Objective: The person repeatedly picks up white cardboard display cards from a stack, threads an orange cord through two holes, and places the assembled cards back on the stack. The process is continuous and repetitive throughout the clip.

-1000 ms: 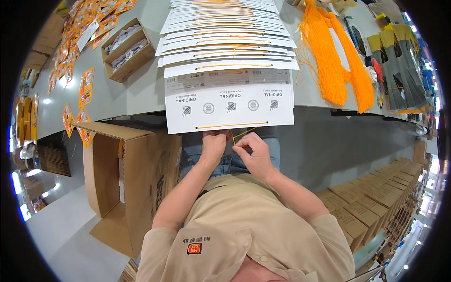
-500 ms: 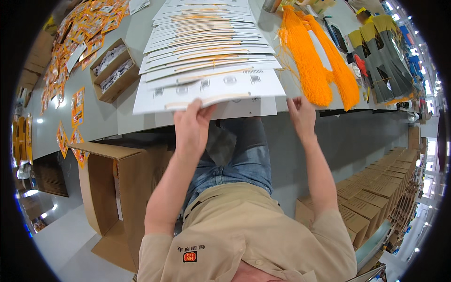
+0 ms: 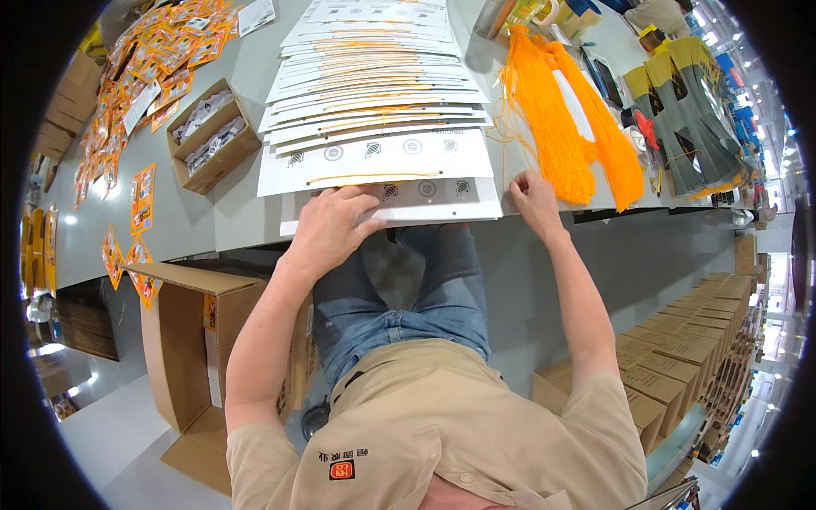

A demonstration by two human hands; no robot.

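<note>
Your left hand (image 3: pixel 336 223) lies with bent fingers over the near edge of the lower white sheet (image 3: pixel 480 202), which sticks out under the corded sheet (image 3: pixel 399 163) at the edge of the desk (image 3: pixel 189 228); whether it pinches, I can't tell. Your right hand (image 3: pixel 531 194) is narrow, fingers curled beside the orange cords (image 3: pixel 554 140); any strand in it can't be made out. Keep the lower sheet flat, fingers off its hole, and ease strands free singly to avoid tangling.
</note>
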